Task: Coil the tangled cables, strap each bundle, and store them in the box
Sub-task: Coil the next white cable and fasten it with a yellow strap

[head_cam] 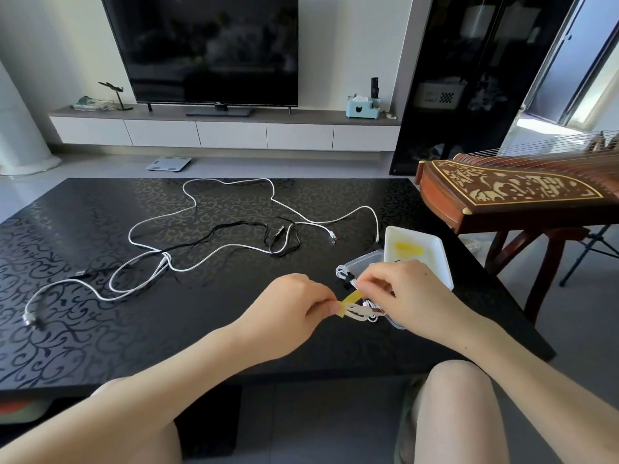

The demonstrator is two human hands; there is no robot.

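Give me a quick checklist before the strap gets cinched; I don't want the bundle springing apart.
1. Yellow strap pinched at both ends: ok, left hand and right hand both grip it.
2. White coil gathered under the strap: ok, loops lie together.
3. Strap fully closed: not ok.
4. Clear box within reach: ok, beside the right hand.
5. Loose cables done: not ok, white and black ones sprawl across the table.
6. Coil's plug tucked in: cannot tell.

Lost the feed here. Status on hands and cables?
Both hands pinching yellow strap around white coil. Loose cables still tangled on table. Box open, nothing blocking.
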